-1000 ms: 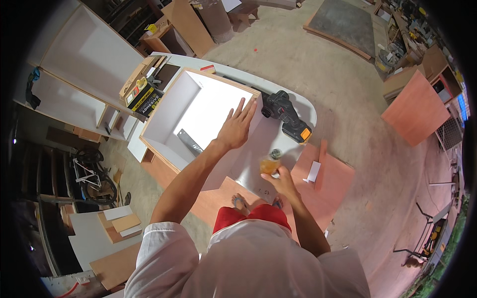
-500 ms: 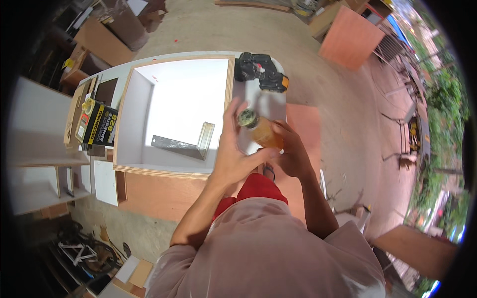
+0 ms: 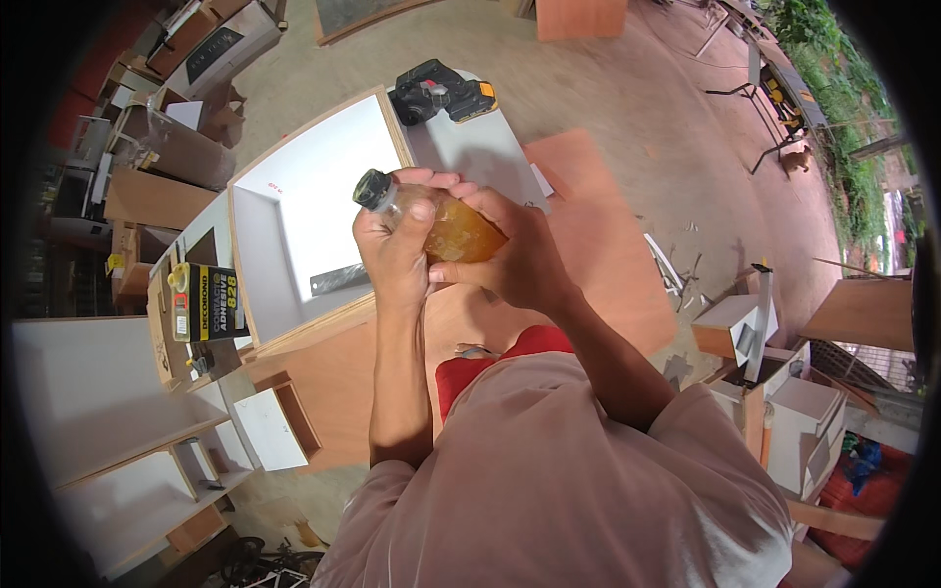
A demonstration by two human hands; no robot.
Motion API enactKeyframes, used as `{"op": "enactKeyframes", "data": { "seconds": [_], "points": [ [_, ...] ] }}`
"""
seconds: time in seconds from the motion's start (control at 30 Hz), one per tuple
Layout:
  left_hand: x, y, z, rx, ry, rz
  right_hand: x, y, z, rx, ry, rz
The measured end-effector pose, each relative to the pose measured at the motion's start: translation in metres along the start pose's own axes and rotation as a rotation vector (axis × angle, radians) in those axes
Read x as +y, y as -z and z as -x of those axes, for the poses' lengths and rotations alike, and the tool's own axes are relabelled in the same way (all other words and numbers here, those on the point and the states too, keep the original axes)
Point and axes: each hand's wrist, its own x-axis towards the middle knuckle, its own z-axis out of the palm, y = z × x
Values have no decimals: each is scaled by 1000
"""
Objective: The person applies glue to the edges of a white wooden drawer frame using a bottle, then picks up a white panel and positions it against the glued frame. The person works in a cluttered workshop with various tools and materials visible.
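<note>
I hold a clear bottle (image 3: 461, 231) with amber contents and a dark cap (image 3: 371, 188) between both hands, above the near right corner of a white-lined plywood box (image 3: 338, 147). It lies tilted almost sideways, cap toward the left. My left hand (image 3: 389, 257) wraps the shoulder end just below the cap, thumb across the front. Around the wider base end closes my right hand (image 3: 524, 250). Inside the box the dark blade of a square (image 3: 336, 280) shows; my left hand hides its other end.
Beyond the bottle, a black cordless drill (image 3: 441, 93) rests on the white worktop (image 3: 490, 137). A black and yellow adhesive can (image 3: 210, 302) stands left of the box. White shelving (image 3: 118, 392) fills the lower left. Reddish plywood (image 3: 608, 235) lies to the right.
My left hand, loosely beside the cap end before, now wraps the bottle's shoulder. The bottle has tipped further onto its side. My view has turned, so the box and drill appear farther left.
</note>
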Motion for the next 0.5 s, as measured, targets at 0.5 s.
{"op": "enactKeyframes", "data": {
  "seconds": [0.5],
  "points": [
    [-31,-111,53,-429,197,-110,54,118,81,-383,-141,-687]
  ]
}}
